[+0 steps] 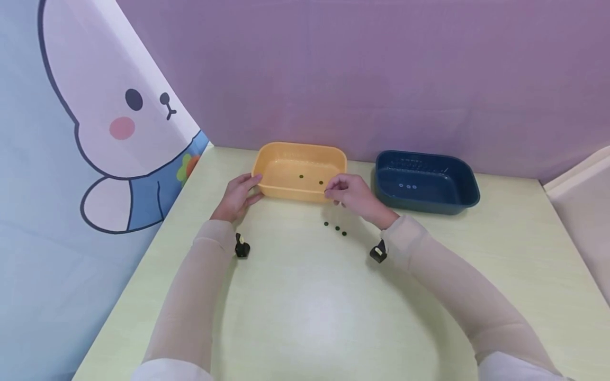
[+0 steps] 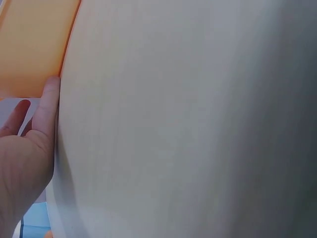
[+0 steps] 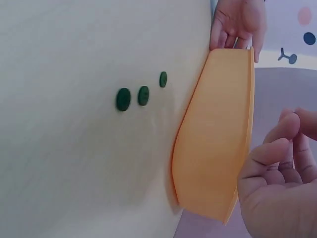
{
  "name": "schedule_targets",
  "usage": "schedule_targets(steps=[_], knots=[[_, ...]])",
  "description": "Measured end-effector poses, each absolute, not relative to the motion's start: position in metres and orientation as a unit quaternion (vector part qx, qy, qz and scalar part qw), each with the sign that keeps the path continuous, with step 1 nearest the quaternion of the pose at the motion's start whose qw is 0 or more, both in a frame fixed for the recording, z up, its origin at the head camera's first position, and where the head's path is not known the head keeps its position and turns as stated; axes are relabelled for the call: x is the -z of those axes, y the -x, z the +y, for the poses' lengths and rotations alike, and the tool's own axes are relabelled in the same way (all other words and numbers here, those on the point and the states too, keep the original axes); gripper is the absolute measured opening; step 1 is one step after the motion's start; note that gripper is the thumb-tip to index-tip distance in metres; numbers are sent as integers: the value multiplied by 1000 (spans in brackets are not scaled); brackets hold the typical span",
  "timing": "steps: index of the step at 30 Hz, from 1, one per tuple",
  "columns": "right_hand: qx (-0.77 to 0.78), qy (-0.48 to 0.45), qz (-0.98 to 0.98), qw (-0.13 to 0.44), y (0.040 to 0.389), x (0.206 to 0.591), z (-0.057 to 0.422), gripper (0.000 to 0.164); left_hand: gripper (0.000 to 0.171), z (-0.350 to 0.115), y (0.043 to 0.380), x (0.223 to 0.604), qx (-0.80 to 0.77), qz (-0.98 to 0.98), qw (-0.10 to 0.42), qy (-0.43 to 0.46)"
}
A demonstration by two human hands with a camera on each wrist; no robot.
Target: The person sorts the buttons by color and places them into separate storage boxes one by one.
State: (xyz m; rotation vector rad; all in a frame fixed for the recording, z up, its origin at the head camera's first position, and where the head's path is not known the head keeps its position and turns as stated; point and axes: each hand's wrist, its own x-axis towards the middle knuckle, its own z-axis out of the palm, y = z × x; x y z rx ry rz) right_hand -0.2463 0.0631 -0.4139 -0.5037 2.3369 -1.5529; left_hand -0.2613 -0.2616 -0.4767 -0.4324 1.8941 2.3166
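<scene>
A yellow plastic tub (image 1: 302, 194) stands at the back of the table, with two small dark green buttons (image 1: 301, 176) on its floor. At its left end my left hand (image 1: 236, 197) grips it, thumb over the rim and fingers low against the outside wall. My right hand (image 1: 353, 197) is above the tub's front right corner, thumb and fingertips pinched together. A tiny dark edge, apparently a green button (image 1: 326, 191), shows at those fingertips; the right wrist view hides it. In front of the tub, three dark green buttons (image 3: 143, 95) lie on the table.
To the right stands a dark blue tub (image 1: 424, 202) with three light blue ring-like buttons (image 1: 407, 186) inside. A purple cloth (image 1: 333, 79) hangs behind the table (image 1: 305, 296), and a cloth with a cartoon figure (image 1: 95, 106) hangs along the left.
</scene>
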Motion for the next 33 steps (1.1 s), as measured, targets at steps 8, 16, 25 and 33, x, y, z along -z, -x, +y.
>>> schedule_targets(steps=[8, 16, 25, 33], knots=[[554, 152, 809, 121, 256, 411, 56, 11, 56, -260, 262, 475, -766, 623, 62, 146], [555, 126, 814, 116, 266, 414, 52, 11, 57, -259, 261, 473, -768, 620, 62, 149], [568, 114, 808, 107, 271, 418, 48, 12, 57, -259, 259, 472, -768, 619, 64, 148], [555, 110, 820, 91, 275, 419, 42, 14, 56, -262, 260, 475, -772, 616, 63, 147]])
